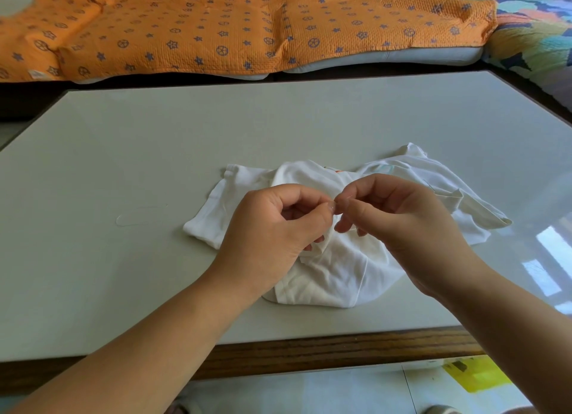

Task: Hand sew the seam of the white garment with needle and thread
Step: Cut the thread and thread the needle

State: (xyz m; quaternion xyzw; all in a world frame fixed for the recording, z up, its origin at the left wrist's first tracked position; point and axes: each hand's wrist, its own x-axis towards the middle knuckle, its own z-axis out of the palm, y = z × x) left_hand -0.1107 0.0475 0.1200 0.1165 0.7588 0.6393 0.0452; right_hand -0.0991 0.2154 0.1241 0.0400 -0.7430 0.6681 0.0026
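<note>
Lying on the table [93,166] at left, a loose thread [136,217] forms a flat loop, long axis left to right. The left hand [272,227] pinches thumb to forefinger, its lower fingers curled round a raised fold of the white garment [340,274]. The right hand [402,221] pinches its fingertips beside the left thumb tip; the item pinched is too small to tell. The garment lies crumpled at table centre, long axis left to right, one sleeve pointing lower left.

pale table [123,141], white garment [340,271], thread loop [136,217]
</note>
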